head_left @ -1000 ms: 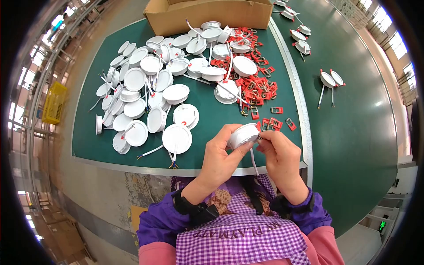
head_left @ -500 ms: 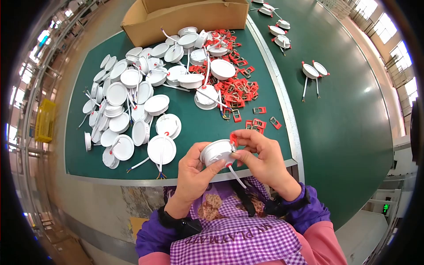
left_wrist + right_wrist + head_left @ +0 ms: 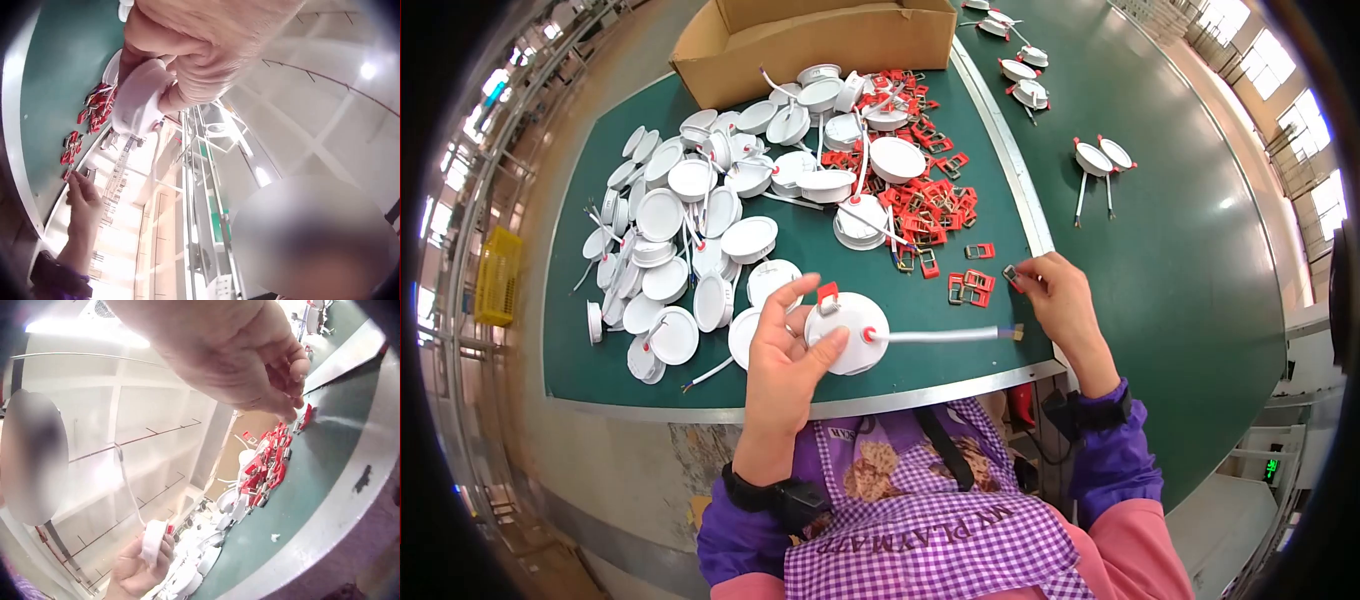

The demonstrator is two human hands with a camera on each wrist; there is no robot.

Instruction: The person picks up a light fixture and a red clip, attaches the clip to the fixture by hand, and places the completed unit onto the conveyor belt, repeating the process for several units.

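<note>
My left hand (image 3: 785,355) holds a round white downlight (image 3: 855,350), thumb across its back and fingers behind. A white cable (image 3: 945,336) runs right from the red grommet on its back, ending in bare wires. On the downlight's upper edge stands a red spring clip (image 3: 828,293). Near the table's right edge my right hand (image 3: 1060,305) pinches a loose red clip (image 3: 1009,273) between thumb and forefinger. That clip (image 3: 306,417) shows at the fingertips in the right wrist view. A few more red clips (image 3: 972,288) lie just left of this hand.
Many white downlights (image 3: 662,215) with cables cover the table's left part, beside a heap of red clips (image 3: 930,215). An open cardboard box (image 3: 815,45) stands at the back. Past the metal edge strip (image 3: 1010,160), finished-looking downlights (image 3: 1092,158) lie on a green surface.
My right hand has left the downlight's edge, where the red clip now stands, and moved right to a loose clip. My left hand has turned the downlight's back upward, its cable swinging right.
</note>
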